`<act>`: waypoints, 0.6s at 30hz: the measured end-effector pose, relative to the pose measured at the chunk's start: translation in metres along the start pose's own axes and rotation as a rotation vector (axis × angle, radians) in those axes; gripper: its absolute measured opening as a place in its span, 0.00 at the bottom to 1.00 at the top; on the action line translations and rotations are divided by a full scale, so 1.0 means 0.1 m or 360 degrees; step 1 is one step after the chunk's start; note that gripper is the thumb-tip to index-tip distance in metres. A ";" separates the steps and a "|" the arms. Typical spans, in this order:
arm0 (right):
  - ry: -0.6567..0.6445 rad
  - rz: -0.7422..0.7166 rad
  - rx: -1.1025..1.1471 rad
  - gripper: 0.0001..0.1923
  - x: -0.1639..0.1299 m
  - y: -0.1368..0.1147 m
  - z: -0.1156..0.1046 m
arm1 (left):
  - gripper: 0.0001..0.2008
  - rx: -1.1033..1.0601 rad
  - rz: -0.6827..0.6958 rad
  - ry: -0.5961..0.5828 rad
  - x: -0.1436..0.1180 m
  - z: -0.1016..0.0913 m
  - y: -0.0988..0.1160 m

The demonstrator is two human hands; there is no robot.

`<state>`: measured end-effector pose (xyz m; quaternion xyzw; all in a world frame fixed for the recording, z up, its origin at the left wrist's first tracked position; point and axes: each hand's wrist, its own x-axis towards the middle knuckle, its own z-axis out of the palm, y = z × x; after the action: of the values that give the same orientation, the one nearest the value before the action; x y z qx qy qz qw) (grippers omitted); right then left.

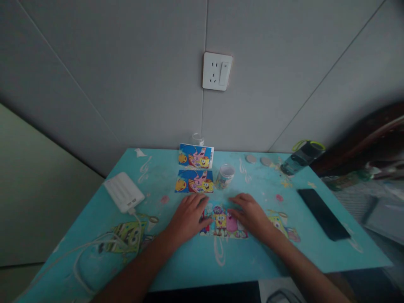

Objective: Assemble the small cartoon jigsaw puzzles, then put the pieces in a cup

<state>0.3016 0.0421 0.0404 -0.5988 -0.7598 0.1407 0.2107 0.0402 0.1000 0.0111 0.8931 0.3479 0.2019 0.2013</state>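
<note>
A flat, colourful cartoon picture point(222, 223) lies on the table between my hands; whether it is one sheet or several pieces I cannot tell. My left hand point(188, 216) rests at its left side, fingers stretched out and thumb over the edge. On the right, my right hand point(251, 212) lies with fingers apart, its fingertips over the picture's upper right part. Beyond them is a blue cartoon card point(194, 182), with a similar card point(195, 156) behind it, in front of a clear container point(198, 139). A small cylindrical tub point(224, 176) stands beside the cards.
A white power bank point(124, 192) with a cable sits at left on the blue cartoon-printed table point(252, 261). To the right are two round discs point(251, 158), a dark bottle point(299, 158) with a yellow-green loop, and a black phone-like slab point(322, 213). A wall with a socket point(217, 71) rises behind.
</note>
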 end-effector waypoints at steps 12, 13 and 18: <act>-0.0054 0.0236 0.0264 0.15 0.12 0.09 0.27 | 0.31 -0.0185 -0.0108 0.0007 0.03 0.12 0.00; -0.0056 0.0225 0.0287 0.12 0.12 0.07 0.28 | 0.30 -0.0233 -0.0118 0.0011 0.03 0.13 0.01; -0.0075 0.0135 0.0391 0.08 0.09 0.02 0.34 | 0.13 -0.0443 -0.0169 0.0041 0.05 0.16 0.03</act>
<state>0.2844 0.0529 0.0111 -0.5966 -0.7155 0.2556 0.2586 0.0533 0.0980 -0.0001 0.8344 0.3657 0.2486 0.3290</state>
